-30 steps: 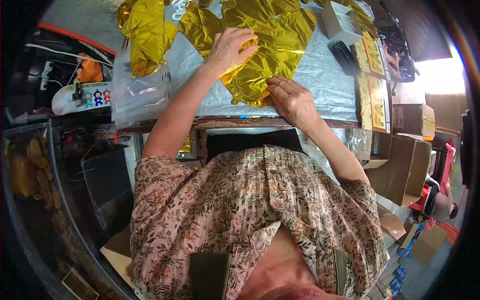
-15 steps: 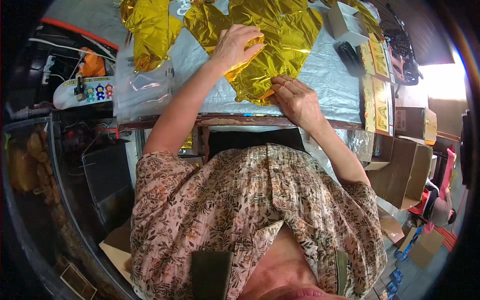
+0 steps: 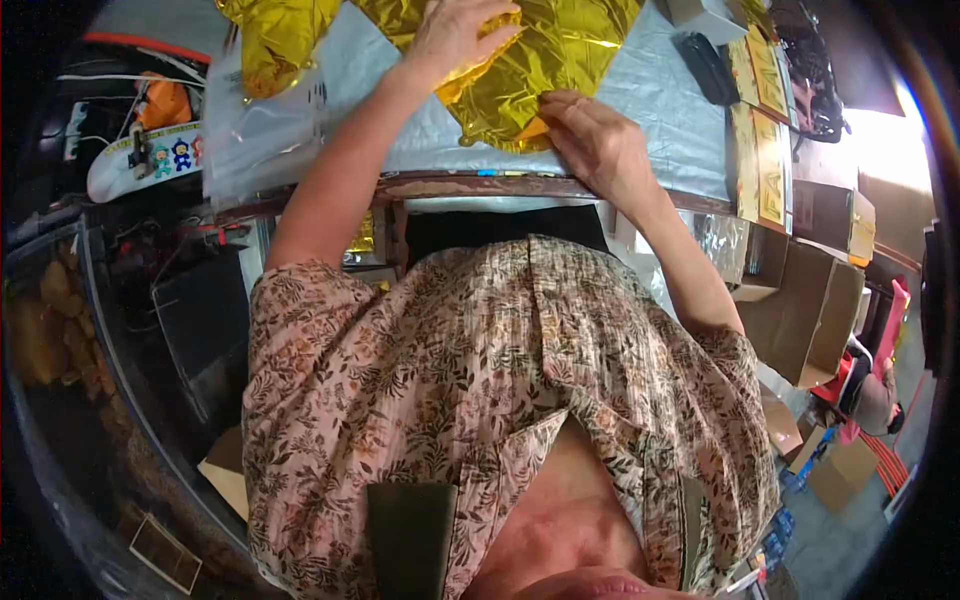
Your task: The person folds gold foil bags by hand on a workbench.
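Note:
A shiny gold foil piece (image 3: 545,70), flat and creased with a narrowed lower end, lies on the covered table. My left hand (image 3: 450,45) is at its left edge, fingers curved, with foil bunched between thumb and fingers. Part of that hand is cut off by the top of the view. My right hand (image 3: 600,140) grips the lower right edge near the table front, its fingers bent over the foil. An orange-looking inner side of the foil shows beside these fingers. Another crumpled gold foil piece (image 3: 280,45) lies to the left, apart from my hands.
Clear plastic bags (image 3: 260,150) lie at the table's left. A dark oblong object (image 3: 703,68), a white box (image 3: 705,18) and yellow lettered boxes (image 3: 765,170) stand at the right. Cardboard boxes (image 3: 800,310) are stacked beyond, with another person (image 3: 868,385) farther off.
The view has shifted, so the table and both hands sit higher in the picture. My hands stay at nearly the same places on the foil, the right fingers slightly more bent.

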{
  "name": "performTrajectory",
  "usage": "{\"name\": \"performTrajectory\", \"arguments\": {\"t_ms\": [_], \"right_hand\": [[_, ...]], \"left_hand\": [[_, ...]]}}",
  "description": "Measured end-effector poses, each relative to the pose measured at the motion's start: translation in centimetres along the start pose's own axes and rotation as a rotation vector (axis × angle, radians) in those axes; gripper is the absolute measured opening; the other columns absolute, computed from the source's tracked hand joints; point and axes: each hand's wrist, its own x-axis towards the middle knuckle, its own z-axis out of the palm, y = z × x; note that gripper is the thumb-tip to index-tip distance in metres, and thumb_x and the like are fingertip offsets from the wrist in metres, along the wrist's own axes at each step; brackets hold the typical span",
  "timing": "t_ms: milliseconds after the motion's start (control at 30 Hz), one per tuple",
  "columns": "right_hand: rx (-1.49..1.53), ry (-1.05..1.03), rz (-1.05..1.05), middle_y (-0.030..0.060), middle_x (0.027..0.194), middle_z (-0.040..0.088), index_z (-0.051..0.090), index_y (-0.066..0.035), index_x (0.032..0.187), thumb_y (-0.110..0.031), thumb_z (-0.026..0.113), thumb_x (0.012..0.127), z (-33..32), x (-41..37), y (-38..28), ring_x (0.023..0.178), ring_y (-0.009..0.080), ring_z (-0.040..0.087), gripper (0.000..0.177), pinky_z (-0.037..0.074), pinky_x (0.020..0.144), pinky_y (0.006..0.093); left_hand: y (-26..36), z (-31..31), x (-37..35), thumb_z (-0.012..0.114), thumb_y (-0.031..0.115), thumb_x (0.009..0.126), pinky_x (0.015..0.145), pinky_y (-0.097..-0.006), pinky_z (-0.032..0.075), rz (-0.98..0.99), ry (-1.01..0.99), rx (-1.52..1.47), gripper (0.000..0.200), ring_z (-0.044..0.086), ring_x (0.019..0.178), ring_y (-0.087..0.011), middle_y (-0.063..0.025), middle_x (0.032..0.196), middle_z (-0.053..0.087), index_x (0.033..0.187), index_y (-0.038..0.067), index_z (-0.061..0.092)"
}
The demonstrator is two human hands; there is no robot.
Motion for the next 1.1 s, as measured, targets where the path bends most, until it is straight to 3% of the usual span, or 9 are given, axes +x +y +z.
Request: {"name": "performTrajectory", "arguments": {"t_ms": [67, 167, 233, 267, 300, 367, 533, 667, 1100], "right_hand": [[0.038, -0.027, 0.032, 0.0134, 0.119, 0.073, 0.070, -0.001, 0.115, -0.002, 0.074, 0.086, -0.9, -0.2, 0.1, 0.104, 0.0325, 0.073, 0.028, 0.060, 0.090, 0.0379], [0.139, -0.056, 0.090, 0.0139, 0.125, 0.072, 0.070, -0.003, 0.123, 0.001, 0.070, 0.087, -1.6, -0.8, 1.3, 0.114, 0.0302, 0.071, 0.037, 0.057, 0.098, 0.0368], [0.149, -0.014, 0.083, 0.0147, 0.128, 0.071, 0.070, -0.005, 0.125, 0.005, 0.065, 0.086, -2.3, -1.0, 2.5, 0.123, 0.0313, 0.066, 0.041, 0.049, 0.110, 0.0423], [0.052, -0.047, 0.083, 0.0119, 0.135, 0.068, 0.069, -0.008, 0.129, 0.010, 0.056, 0.085, -2.8, -0.9, 2.6, 0.133, 0.0317, 0.059, 0.049, 0.036, 0.121, 0.0483], [0.050, -0.049, 0.087, 0.0119, 0.135, 0.068, 0.069, -0.008, 0.129, 0.010, 0.056, 0.085, -2.9, -0.9, 3.0, 0.133, 0.0317, 0.059, 0.049, 0.036, 0.121, 0.0483], [-0.189, -0.131, 0.003, 0.0064, 0.143, 0.063, 0.067, -0.012, 0.134, 0.015, 0.050, 0.085, -2.9, -0.9, 3.6, 0.140, 0.0312, 0.052, 0.058, 0.025, 0.126, 0.0517], [-0.238, -0.209, -0.007, 0.0032, 0.148, 0.059, 0.065, -0.016, 0.137, 0.011, 0.052, 0.091, -2.2, -1.2, 3.0, 0.145, 0.0296, 0.047, 0.056, 0.022, 0.127, 0.0525], [-0.241, -0.227, -0.011, 0.0039, 0.149, 0.059, 0.066, -0.015, 0.137, 0.002, 0.056, 0.096, -2.1, -1.4, 2.8, 0.146, 0.0291, 0.046, 0.046, 0.022, 0.127, 0.0523], [-0.136, -0.225, -0.037, 0.0073, 0.144, 0.062, 0.068, -0.013, 0.132, 0.007, 0.059, 0.089, -2.0, -1.9, 2.8, 0.140, 0.0313, 0.052, 0.048, 0.030, 0.124, 0.0544]], "left_hand": [[1.0, -0.8, 0.0, 0.074, 0.027, 0.090, 0.100, -0.0475, 0.046, -0.106, 0.001, -0.204, 0.032, 0.059, 0.119, -0.0348, -0.0129, 0.126, 0.069, 0.114, 0.006, 0.074], [1.0, -1.1, 0.1, 0.074, 0.027, 0.091, 0.102, -0.0481, 0.046, -0.114, -0.031, -0.215, 0.033, 0.059, 0.119, -0.0357, -0.0145, 0.128, 0.068, 0.116, 0.005, 0.074], [0.6, -0.3, -0.1, 0.074, 0.026, 0.091, 0.102, -0.0482, 0.046, -0.102, -0.013, -0.210, 0.033, 0.059, 0.119, -0.0359, -0.0147, 0.128, 0.068, 0.117, 0.005, 0.073], [0.3, 0.2, -0.1, 0.074, 0.026, 0.091, 0.102, -0.0482, 0.046, -0.123, -0.039, -0.201, 0.033, 0.059, 0.120, -0.0358, -0.0147, 0.128, 0.068, 0.117, 0.005, 0.073], [0.0, 0.8, -0.2, 0.074, 0.026, 0.091, 0.102, -0.0482, 0.046, -0.144, -0.065, -0.192, 0.033, 0.059, 0.120, -0.0358, -0.0147, 0.128, 0.068, 0.117, 0.005, 0.073], [-0.6, 1.9, -0.4, 0.074, 0.026, 0.091, 0.102, -0.0482, 0.046, -0.184, -0.119, -0.175, 0.033, 0.059, 0.120, -0.0358, -0.0147, 0.128, 0.068, 0.117, 0.004, 0.073], [-2.9, 3.5, -1.4, 0.075, 0.026, 0.091, 0.102, -0.0481, 0.045, -0.270, -0.220, -0.127, 0.034, 0.058, 0.121, -0.0357, -0.0147, 0.128, 0.068, 0.117, 0.004, 0.073], [-2.7, 3.1, -1.4, 0.074, 0.028, 0.092, 0.102, -0.0476, 0.047, -0.196, -0.170, -0.134, 0.034, 0.060, 0.120, -0.0341, -0.0125, 0.128, 0.069, 0.118, 0.006, 0.073], [-0.8, 0.2, -1.0, 0.073, 0.037, 0.094, 0.102, -0.0457, 0.051, 0.092, 0.019, -0.109, 0.037, 0.064, 0.120, -0.0288, -0.0053, 0.130, 0.071, 0.123, 0.014, 0.073]]}}
